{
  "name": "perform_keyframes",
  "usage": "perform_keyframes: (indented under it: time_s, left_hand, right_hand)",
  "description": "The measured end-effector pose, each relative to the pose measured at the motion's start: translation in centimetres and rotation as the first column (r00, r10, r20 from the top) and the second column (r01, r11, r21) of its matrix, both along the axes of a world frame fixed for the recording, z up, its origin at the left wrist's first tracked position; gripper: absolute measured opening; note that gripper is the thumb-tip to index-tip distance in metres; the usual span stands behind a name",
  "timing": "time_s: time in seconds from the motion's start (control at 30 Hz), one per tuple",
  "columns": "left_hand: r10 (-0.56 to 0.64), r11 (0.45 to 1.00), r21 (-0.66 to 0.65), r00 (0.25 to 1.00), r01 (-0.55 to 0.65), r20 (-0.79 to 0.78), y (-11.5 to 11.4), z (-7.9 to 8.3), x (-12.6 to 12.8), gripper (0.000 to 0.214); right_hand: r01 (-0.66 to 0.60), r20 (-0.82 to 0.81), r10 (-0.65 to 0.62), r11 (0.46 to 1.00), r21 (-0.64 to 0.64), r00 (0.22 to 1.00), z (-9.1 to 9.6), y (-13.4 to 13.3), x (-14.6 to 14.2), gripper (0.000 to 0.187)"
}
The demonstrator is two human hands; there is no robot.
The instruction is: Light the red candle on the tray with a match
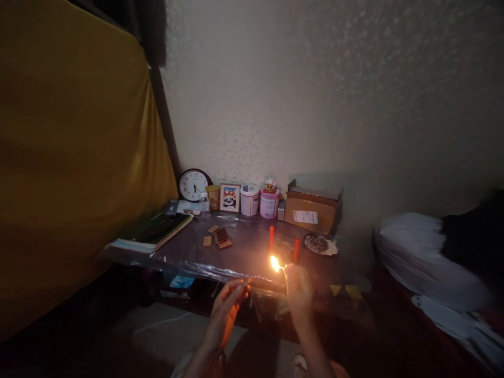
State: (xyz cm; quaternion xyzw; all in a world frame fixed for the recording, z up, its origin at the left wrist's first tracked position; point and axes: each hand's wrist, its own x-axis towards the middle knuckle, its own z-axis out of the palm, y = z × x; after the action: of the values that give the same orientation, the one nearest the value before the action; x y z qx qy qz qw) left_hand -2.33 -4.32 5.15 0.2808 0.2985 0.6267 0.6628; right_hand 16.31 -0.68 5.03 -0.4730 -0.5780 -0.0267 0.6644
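Observation:
My right hand (299, 289) pinches a lit match (282, 268), its bright flame (275, 263) pointing left over the table's front part. Just beyond the flame stands an upright red candle (271, 237). A second red candle (296, 249) rises behind my right hand. Lower and to the left, my left hand (230, 302) is closed on a small brown piece (247, 282); most of it is covered by the fingers, so its kind is unclear. Both hands are held in front of the table's near edge, apart from each other.
Plastic covers the dark table (252, 247). Brown tiles (222, 239) and a book (157, 231) lie left; a plate (311, 245) with dark pieces and pale sticks lies right. Along the wall are a clock (193, 185), panda picture (230, 198), tins (249, 202) and cardboard box (311, 207).

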Motion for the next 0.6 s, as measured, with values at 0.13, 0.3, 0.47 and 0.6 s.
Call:
perform_keyframes:
  time_s: [0.13, 0.3, 0.47, 0.6]
  left_hand:
    - [-0.004, 1.000, -0.022, 1.000, 0.004, -0.024, 0.0, -1.1, -1.5, 0.022]
    - [-0.004, 0.998, -0.057, 0.999, 0.001, -0.050, 0.1, -2.7, -3.0, 0.027]
    - [-0.013, 0.996, -0.090, 0.999, 0.009, -0.047, 0.5, -4.4, -3.6, 0.030]
    - [-0.026, 0.992, -0.124, 1.000, 0.024, -0.016, 0.9, -5.2, -3.9, 0.030]
  right_hand:
    - [-0.013, -0.090, 0.010, 0.999, -0.030, 0.996, 0.7, -0.4, 0.1, 0.014]
    - [-0.012, -0.136, 0.009, 1.000, -0.023, 0.991, 1.4, -0.4, 0.4, 0.012]
    - [0.006, -0.165, -0.003, 1.000, 0.014, 0.986, 1.8, 0.4, 0.8, 0.014]
    - [0.008, -0.170, -0.001, 0.999, 0.038, 0.986, 2.1, 0.9, 1.1, 0.014]
